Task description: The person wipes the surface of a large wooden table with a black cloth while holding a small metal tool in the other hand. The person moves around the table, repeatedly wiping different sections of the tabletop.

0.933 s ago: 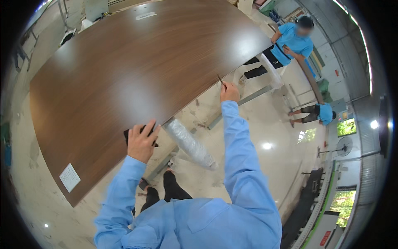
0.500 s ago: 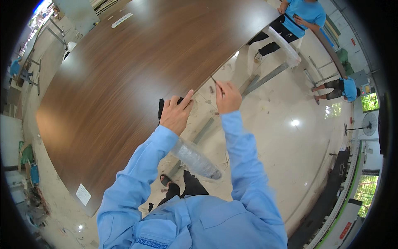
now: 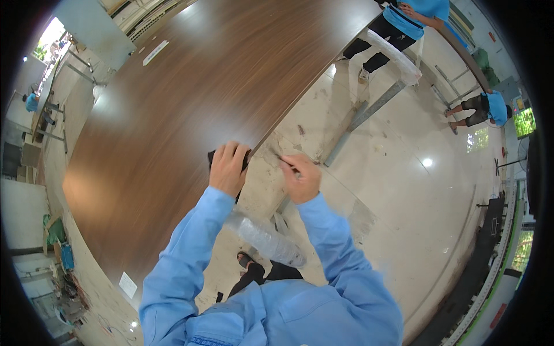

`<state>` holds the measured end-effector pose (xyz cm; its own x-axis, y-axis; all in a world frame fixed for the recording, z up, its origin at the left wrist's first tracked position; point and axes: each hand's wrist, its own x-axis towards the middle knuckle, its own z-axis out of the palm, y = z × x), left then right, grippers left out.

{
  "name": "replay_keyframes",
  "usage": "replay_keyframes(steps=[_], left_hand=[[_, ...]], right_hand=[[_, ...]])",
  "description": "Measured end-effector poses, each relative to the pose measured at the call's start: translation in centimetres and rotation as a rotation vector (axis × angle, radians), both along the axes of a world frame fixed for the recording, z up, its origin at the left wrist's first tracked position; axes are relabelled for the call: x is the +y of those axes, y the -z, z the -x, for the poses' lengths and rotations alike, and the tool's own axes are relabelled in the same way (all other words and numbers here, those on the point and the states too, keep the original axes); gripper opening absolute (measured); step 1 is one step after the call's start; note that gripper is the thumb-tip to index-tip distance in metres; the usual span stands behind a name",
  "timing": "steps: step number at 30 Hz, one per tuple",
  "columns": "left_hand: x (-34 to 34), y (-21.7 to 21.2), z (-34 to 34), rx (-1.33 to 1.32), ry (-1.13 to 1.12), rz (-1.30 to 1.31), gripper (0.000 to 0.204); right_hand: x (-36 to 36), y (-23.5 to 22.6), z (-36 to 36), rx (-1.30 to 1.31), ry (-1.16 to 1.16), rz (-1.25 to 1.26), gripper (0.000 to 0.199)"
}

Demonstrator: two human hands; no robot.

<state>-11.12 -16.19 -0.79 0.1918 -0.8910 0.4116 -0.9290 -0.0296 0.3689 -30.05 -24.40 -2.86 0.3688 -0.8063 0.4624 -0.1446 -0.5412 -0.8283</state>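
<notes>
A large brown wood-grain panel (image 3: 173,109) lies flat in front of me. On its near right edge, my left hand (image 3: 228,168) is closed over a black, cloth-like piece (image 3: 212,159), which shows on both sides of the fingers. My right hand (image 3: 302,179) hangs over the floor, just right of that edge and apart from it. Its fingers pinch a thin dark tool (image 3: 277,154) pointing up and left; the tool is small and its kind cannot be made out. Below my left hand, a roll-shaped part in clear plastic wrap (image 3: 268,241) sticks out.
Opposite, a person in blue (image 3: 412,26) stands at the panel's far right corner, by a wrapped support (image 3: 398,57). Grey metal bars (image 3: 360,124) stand under the edge. Another person (image 3: 487,108) is farther right. A white label (image 3: 127,285) lies on the near left corner.
My right hand has drawn back toward me with the thin tool, off the panel's edge. The left hand's fingers have drawn together over the black piece. The view has shifted slightly.
</notes>
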Motion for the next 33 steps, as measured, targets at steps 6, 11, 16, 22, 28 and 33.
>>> replay_keyframes(steps=[6,11,16,22,28,33], left_hand=[[-19.7,2.1,1.3,-0.076,0.086,0.020,0.030],[-26.2,-0.3,4.6,-0.223,0.055,0.116,0.052],[-21.1,-1.1,4.2,-0.235,0.000,-0.225,0.064],[-24.6,0.1,2.9,-0.201,0.196,-0.152,0.077],[3.4,-0.9,-0.4,-0.240,-0.060,-0.450,0.071],[17.0,-2.5,0.3,-0.317,-0.105,-0.256,0.054]], right_hand=[[0.4,6.4,6.4,-0.111,0.304,-0.439,0.013],[0.5,10.4,11.6,-0.227,0.392,-0.676,0.012],[-3.2,9.4,13.3,-0.120,0.499,-0.527,0.013],[-18.5,6.7,3.1,-0.167,0.438,-0.023,0.015],[-30.1,5.7,-4.8,-0.189,0.599,0.186,0.017],[-19.5,7.0,-5.6,-0.236,0.357,0.204,0.023]])
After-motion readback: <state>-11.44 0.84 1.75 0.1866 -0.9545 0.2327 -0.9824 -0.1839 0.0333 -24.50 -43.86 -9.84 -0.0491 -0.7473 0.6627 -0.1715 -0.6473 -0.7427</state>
